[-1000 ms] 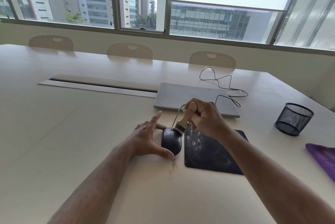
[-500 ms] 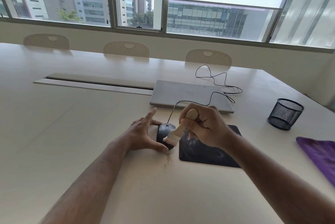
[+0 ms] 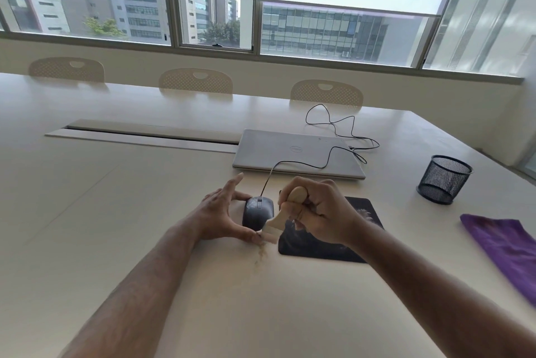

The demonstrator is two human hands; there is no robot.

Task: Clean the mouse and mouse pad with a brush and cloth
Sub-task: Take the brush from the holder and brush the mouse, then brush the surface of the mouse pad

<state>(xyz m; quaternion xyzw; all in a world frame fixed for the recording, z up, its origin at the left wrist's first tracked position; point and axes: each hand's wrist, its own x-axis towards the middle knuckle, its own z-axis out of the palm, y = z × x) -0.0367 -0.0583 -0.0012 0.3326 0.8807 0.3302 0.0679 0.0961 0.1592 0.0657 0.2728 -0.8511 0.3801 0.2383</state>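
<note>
A dark wired mouse (image 3: 256, 211) sits on the pale table just left of the black mouse pad (image 3: 327, 244). My left hand (image 3: 220, 214) steadies the mouse, thumb at its near end and a finger at its far left side. My right hand (image 3: 322, 212) grips the wooden handle of a brush (image 3: 277, 223), whose pale bristles touch the mouse's near right edge. A small trail of brown dust (image 3: 259, 253) lies on the table just in front of the mouse. A purple cloth (image 3: 506, 250) lies at the right edge of the table.
A closed silver laptop (image 3: 295, 153) lies behind the mouse, with the mouse cable looping over it. A black mesh pen cup (image 3: 443, 179) stands at the right. A cable slot (image 3: 145, 137) runs across the table's middle; chair backs line the far side.
The brush has swept down the mouse from its far end to its near edge. The view has shifted slightly. My left hand has kept its hold on the mouse.
</note>
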